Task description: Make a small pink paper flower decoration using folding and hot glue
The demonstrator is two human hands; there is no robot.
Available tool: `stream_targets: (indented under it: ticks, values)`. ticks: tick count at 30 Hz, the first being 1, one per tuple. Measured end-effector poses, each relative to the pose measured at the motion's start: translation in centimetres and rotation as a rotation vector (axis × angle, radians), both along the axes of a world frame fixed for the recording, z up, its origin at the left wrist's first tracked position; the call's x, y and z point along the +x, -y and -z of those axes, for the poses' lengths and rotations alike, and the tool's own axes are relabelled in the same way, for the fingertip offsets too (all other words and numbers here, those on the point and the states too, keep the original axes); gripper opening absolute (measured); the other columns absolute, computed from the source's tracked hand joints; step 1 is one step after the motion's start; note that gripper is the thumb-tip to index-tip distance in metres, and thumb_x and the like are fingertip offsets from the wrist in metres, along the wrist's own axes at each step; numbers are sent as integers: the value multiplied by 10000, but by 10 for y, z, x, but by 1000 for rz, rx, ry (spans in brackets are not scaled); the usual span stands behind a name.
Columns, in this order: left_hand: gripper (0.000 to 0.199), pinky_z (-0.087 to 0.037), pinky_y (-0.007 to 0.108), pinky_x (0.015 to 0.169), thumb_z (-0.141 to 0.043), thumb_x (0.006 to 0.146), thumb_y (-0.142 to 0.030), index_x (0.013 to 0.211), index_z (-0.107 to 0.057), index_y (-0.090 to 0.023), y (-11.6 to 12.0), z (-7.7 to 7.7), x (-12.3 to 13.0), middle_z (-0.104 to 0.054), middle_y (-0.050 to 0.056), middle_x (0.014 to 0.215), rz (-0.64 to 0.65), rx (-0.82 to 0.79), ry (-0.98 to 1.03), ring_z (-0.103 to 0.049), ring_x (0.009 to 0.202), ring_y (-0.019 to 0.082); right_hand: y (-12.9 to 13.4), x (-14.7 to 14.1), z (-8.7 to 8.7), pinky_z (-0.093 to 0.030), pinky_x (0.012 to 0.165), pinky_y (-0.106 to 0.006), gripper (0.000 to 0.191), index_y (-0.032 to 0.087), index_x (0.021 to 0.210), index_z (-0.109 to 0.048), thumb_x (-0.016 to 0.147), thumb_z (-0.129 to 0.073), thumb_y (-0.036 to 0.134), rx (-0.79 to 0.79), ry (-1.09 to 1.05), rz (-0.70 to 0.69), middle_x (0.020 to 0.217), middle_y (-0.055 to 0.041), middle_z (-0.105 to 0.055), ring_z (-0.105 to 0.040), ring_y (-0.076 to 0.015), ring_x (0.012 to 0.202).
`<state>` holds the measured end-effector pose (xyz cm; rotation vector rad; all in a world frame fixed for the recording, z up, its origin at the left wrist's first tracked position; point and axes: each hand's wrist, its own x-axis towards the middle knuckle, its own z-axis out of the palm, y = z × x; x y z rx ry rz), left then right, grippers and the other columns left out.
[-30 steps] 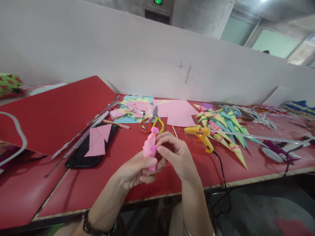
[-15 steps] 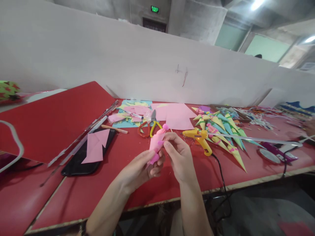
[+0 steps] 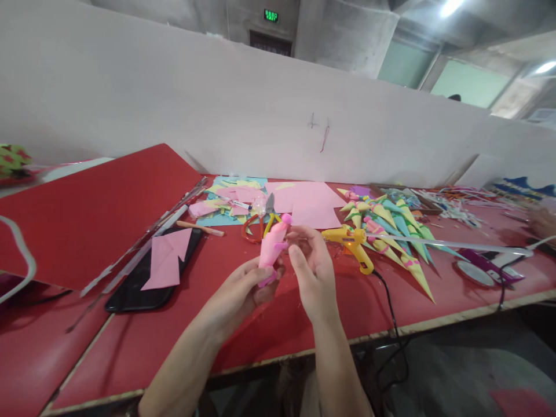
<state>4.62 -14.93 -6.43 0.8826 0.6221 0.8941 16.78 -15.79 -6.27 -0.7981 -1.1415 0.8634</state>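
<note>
A small pink piece (image 3: pixel 273 246) with a bright pink ball at its top is held upright over the red table. My left hand (image 3: pixel 249 289) pinches its lower end between thumb and fingers. Just right of it is my right hand (image 3: pixel 310 260), its fingers curled and thumb raised beside the piece; whether the fingertips touch it or hold anything is hard to tell. Pliers (image 3: pixel 270 217) with red and yellow handles lie behind the piece. A yellow glue gun (image 3: pixel 354 243) rests to the right of my right hand.
Yellow, green and blue cones (image 3: pixel 402 231) lie at the right. Pink sheets (image 3: pixel 315 202) and paper scraps (image 3: pixel 230 200) are at the back. Leftward are a black phone (image 3: pixel 147 295) under cut pink paper (image 3: pixel 165 260), a brush (image 3: pixel 202 228) and a large red board (image 3: pixel 99 214).
The pink piece has turned and shifted slightly left in my left hand. My right thumb and fingers have moved off its side a little.
</note>
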Motion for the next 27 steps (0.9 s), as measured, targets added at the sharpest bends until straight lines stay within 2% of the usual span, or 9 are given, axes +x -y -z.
stream_targets:
  ticks: [3, 6, 10, 13, 17, 22, 25, 27]
  values:
    - [219, -276, 165, 449, -650, 717, -323, 672, -563, -127, 2, -5, -3, -389, -47, 591, -49, -3, -33, -268, 486, 45, 1, 0, 2, -481, 757, -301, 263, 238, 1083, -466, 828, -510, 284, 80, 46, 12, 993, -42, -519, -554, -139, 815]
    - [211, -257, 153, 416, -675, 702, -320, 684, -577, -134, 3, -9, -5, -351, -69, 537, -120, -17, -42, -257, 460, 40, 3, -1, 2, -470, 780, -312, 266, 248, 1051, -494, 792, -556, 230, 158, 182, 20, 984, -35, -506, -531, -144, 828]
    - [245, -376, 143, 481, -761, 607, -300, 738, -636, -135, 2, -9, -5, -511, -37, 611, -313, -45, -61, -428, 543, 53, 5, -5, 3, -465, 812, -333, 282, 250, 986, -543, 725, -648, 234, 233, 431, 19, 977, -37, -506, -515, -182, 918]
    - [305, -429, 160, 519, -818, 517, -312, 687, -635, -136, 2, -9, -4, -562, -27, 617, -387, -84, -62, -491, 588, 78, 4, -8, 4, -446, 867, -362, 271, 263, 1019, -554, 759, -615, 214, 224, 552, 67, 1015, -47, -511, -504, -198, 987]
    - [344, -431, 163, 493, -829, 492, -354, 666, -621, -142, 2, -11, -2, -556, -37, 573, -411, -130, -20, -473, 525, 68, 2, -9, 4, -431, 895, -381, 254, 278, 1055, -564, 823, -538, 177, 255, 602, 103, 1024, -46, -552, -513, -197, 1000]
    - [328, -366, 151, 426, -759, 615, -398, 569, -555, -145, 0, -10, -1, -393, -72, 444, -328, -9, 43, -344, 432, 46, 3, -10, 4, -445, 877, -388, 235, 282, 1051, -591, 850, -510, 192, 284, 595, 139, 1021, -57, -554, -521, -198, 995]
    - [377, -361, 161, 442, -731, 648, -415, 500, -517, -142, -1, -9, -3, -415, -49, 461, -299, 42, 38, -354, 457, 55, 2, -11, 4, -454, 857, -377, 188, 272, 990, -607, 846, -516, 194, 284, 527, 138, 997, -54, -559, -530, -193, 983]
    - [330, -352, 169, 450, -705, 681, -399, 534, -558, -142, -1, -10, -6, -417, -43, 477, -292, 63, 2, -355, 472, 63, 2, -11, 4, -470, 809, -350, 126, 253, 930, -594, 832, -536, 201, 263, 406, 148, 937, -43, -563, -544, -180, 923]
